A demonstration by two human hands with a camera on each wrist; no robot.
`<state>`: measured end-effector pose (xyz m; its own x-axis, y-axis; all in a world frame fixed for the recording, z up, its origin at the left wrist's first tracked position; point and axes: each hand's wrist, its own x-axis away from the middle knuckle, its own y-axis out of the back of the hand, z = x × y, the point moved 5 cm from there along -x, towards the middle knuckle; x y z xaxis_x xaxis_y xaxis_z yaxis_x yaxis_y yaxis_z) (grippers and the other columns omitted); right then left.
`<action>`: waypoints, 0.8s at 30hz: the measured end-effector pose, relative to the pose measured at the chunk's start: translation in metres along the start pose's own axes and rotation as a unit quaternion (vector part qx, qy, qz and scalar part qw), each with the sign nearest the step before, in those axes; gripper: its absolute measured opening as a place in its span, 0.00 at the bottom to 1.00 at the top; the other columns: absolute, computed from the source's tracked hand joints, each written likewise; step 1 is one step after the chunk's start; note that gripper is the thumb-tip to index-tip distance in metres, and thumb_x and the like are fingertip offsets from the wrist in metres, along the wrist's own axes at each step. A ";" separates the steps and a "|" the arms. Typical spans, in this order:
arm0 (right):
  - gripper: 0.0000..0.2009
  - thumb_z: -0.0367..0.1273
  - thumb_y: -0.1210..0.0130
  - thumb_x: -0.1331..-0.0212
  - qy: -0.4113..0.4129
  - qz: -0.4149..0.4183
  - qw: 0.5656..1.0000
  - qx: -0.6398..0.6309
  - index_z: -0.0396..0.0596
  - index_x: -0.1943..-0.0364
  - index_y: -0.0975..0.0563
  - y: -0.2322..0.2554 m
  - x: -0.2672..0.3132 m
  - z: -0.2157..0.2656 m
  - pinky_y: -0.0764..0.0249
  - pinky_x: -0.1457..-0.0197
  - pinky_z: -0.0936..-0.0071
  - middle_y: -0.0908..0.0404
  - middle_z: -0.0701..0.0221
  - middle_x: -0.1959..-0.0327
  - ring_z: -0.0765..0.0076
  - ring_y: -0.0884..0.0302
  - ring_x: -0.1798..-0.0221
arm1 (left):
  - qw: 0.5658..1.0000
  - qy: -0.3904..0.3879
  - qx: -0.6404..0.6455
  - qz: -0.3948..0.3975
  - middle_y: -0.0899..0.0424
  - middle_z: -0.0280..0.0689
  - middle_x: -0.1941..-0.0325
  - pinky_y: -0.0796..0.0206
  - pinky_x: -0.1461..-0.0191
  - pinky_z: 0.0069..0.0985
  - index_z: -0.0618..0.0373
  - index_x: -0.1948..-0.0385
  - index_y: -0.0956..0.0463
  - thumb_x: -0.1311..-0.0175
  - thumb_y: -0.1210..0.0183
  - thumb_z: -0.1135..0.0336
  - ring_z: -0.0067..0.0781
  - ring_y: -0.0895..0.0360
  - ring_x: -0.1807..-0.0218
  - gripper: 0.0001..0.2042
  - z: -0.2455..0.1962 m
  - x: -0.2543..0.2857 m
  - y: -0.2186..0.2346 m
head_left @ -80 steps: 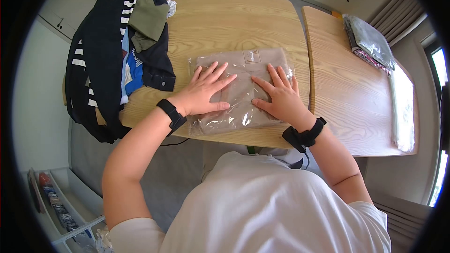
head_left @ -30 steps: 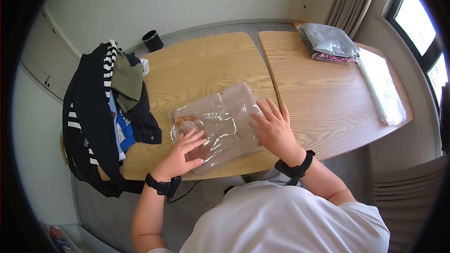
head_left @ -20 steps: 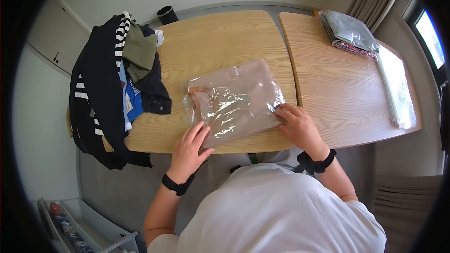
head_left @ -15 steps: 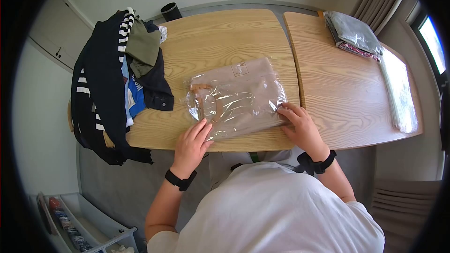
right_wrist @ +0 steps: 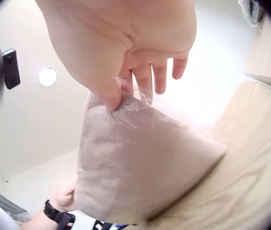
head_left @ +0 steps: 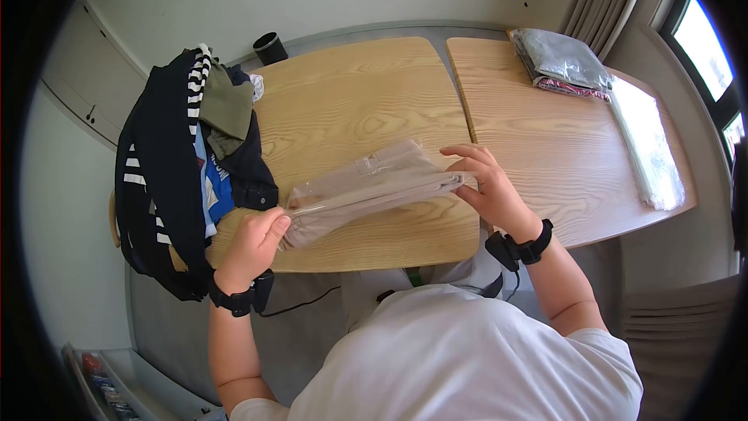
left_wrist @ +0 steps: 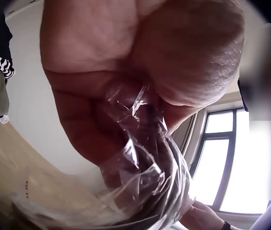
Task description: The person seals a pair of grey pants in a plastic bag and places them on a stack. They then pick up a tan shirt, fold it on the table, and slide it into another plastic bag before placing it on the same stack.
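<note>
A folded beige-pink garment in a clear plastic bag (head_left: 374,193) is tilted over the wooden table, its near edge raised. At its left corner my left hand (head_left: 251,248) grips the bag, thumb on top. Crumpled clear film (left_wrist: 142,172) runs out of that hand's curled fingers in the left wrist view. My right hand (head_left: 499,196) pinches the right corner between thumb and forefinger, while the other fingers stay fairly straight. The right wrist view shows the ribbed fabric (right_wrist: 126,158) hanging below the pinching thumb, with its lower edge close to the tabletop (right_wrist: 236,129).
A pile of clothes (head_left: 167,164) drapes over the left end of the table (head_left: 351,86). On the right-hand table (head_left: 514,101) lie bagged garments (head_left: 562,61) and a stack of clear bags (head_left: 645,144). A black bin (head_left: 270,48) stands behind.
Earlier both hands pressed flat on the bagged garment, then moved to its near corners. Now they hold those corners, and the near edge has come up off the table.
</note>
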<state>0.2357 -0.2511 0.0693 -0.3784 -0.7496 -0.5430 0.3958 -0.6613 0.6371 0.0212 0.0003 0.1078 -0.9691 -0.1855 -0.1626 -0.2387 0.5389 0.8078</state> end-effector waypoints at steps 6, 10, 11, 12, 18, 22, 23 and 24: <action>0.10 0.34 0.46 0.37 -0.140 0.042 0.973 -0.179 0.41 0.62 0.29 0.025 -0.023 0.015 0.31 0.61 0.73 0.25 0.67 0.71 0.70 0.30 0.67 | 0.955 0.099 0.274 0.056 0.36 0.25 0.77 0.47 0.67 0.16 0.59 0.78 0.32 0.29 0.54 0.53 0.16 0.42 0.72 0.20 0.023 -0.018 0.033; 0.14 0.38 0.49 0.34 -0.240 0.056 0.955 -0.163 0.39 0.65 0.31 0.008 -0.045 -0.013 0.34 0.68 0.75 0.30 0.71 0.77 0.76 0.36 0.73 | 0.853 0.246 0.456 0.062 0.23 0.27 0.73 0.40 0.69 0.17 0.56 0.69 0.25 0.30 0.52 0.52 0.15 0.29 0.72 0.17 0.058 -0.048 0.000; 0.14 0.39 0.49 0.34 -0.250 0.062 0.954 -0.153 0.39 0.61 0.30 -0.007 -0.044 -0.037 0.32 0.68 0.77 0.27 0.72 0.74 0.77 0.33 0.73 | 0.852 0.266 0.446 0.070 0.21 0.31 0.70 0.35 0.66 0.20 0.59 0.64 0.26 0.32 0.51 0.50 0.20 0.26 0.69 0.18 0.079 -0.055 -0.010; 0.14 0.39 0.49 0.34 -0.251 0.072 0.953 -0.157 0.39 0.61 0.30 -0.018 -0.039 -0.047 0.32 0.68 0.77 0.27 0.72 0.74 0.77 0.33 0.73 | 0.849 0.286 0.437 0.077 0.19 0.36 0.67 0.30 0.64 0.22 0.61 0.59 0.27 0.33 0.50 0.47 0.24 0.22 0.67 0.22 0.104 -0.057 -0.024; 0.19 0.37 0.48 0.37 -0.479 0.112 0.827 -0.273 0.39 0.47 0.31 -0.033 0.025 -0.100 0.26 0.56 0.78 0.24 0.70 0.63 0.76 0.26 0.62 | 0.808 0.403 0.429 0.016 0.20 0.46 0.64 0.26 0.56 0.29 0.64 0.54 0.33 0.40 0.43 0.43 0.34 0.20 0.62 0.28 0.136 -0.005 -0.078; 0.17 0.36 0.47 0.37 -0.503 0.144 0.795 -0.307 0.38 0.51 0.28 -0.035 0.036 -0.086 0.27 0.58 0.80 0.24 0.71 0.65 0.78 0.26 0.63 | 0.794 0.417 0.443 -0.014 0.19 0.43 0.65 0.26 0.58 0.26 0.61 0.58 0.31 0.41 0.39 0.48 0.31 0.19 0.63 0.24 0.114 0.025 -0.084; 0.15 0.36 0.46 0.38 -0.507 0.129 0.797 -0.303 0.38 0.55 0.26 -0.036 0.035 -0.083 0.27 0.60 0.80 0.24 0.72 0.68 0.78 0.27 0.67 | 0.790 0.424 0.443 -0.033 0.18 0.42 0.65 0.27 0.59 0.24 0.60 0.59 0.29 0.41 0.38 0.50 0.30 0.19 0.65 0.21 0.110 0.028 -0.085; 0.13 0.35 0.45 0.38 -0.510 0.113 0.798 -0.299 0.37 0.60 0.23 -0.038 0.035 -0.082 0.27 0.62 0.81 0.24 0.73 0.70 0.79 0.28 0.70 | 0.787 0.429 0.442 -0.034 0.18 0.42 0.65 0.27 0.59 0.24 0.60 0.59 0.29 0.41 0.38 0.50 0.30 0.19 0.65 0.21 0.106 0.030 -0.087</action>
<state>0.2763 -0.2542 -0.0187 -0.6048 -0.6416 0.4718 0.7638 -0.6351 0.1153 0.0063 0.0352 -0.0278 -0.6439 -0.5210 0.5602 -0.6063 0.7942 0.0418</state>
